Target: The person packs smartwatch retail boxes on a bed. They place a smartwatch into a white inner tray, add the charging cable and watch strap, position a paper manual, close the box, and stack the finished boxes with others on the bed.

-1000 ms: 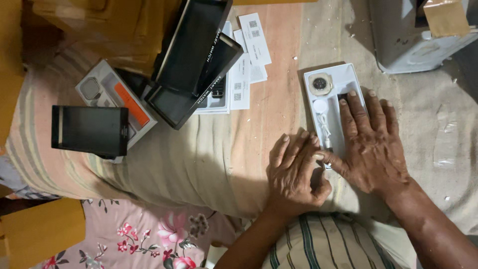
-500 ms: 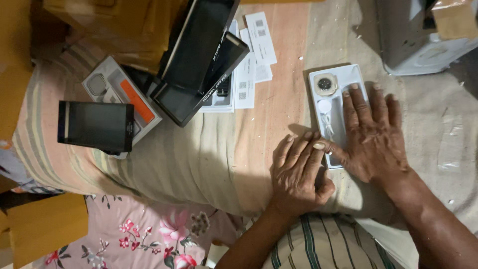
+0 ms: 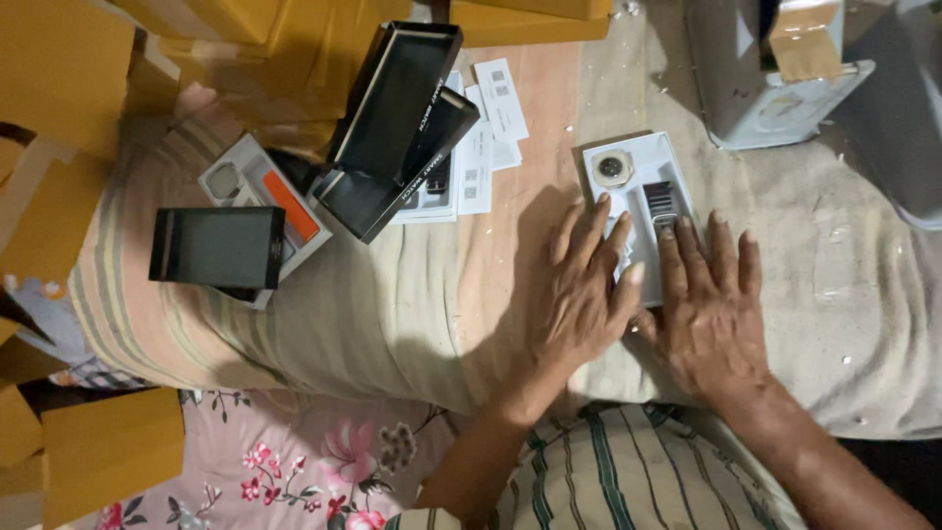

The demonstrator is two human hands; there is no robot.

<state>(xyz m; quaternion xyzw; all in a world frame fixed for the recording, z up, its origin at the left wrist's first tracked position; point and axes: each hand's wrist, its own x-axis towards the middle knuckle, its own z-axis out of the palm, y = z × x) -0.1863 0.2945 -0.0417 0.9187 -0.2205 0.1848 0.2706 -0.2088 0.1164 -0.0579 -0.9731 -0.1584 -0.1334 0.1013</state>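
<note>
A white packaging tray (image 3: 677, 162) lies on the cloth-covered surface, holding a round-faced watch body (image 3: 612, 168) and a dark strap piece (image 3: 658, 201). My left hand (image 3: 581, 290) rests flat, fingers spread, over the tray's near left part. My right hand (image 3: 709, 304) lies flat beside it on the tray's near right part, fingertips by the strap piece. Neither hand grips anything that I can see. The tray's near end is hidden under both hands.
Open black boxes (image 3: 397, 128) lean over white leaflets (image 3: 494, 128) at centre. A black box lid (image 3: 217, 247) and another tray with an orange strap (image 3: 289, 208) lie left. Yellow cartons (image 3: 108, 456) surround the left side. A grey machine (image 3: 775, 74) stands top right.
Both hands have opened out flat over the tray; earlier the left hand was curled at the tray's near corner. The view has shifted slightly.
</note>
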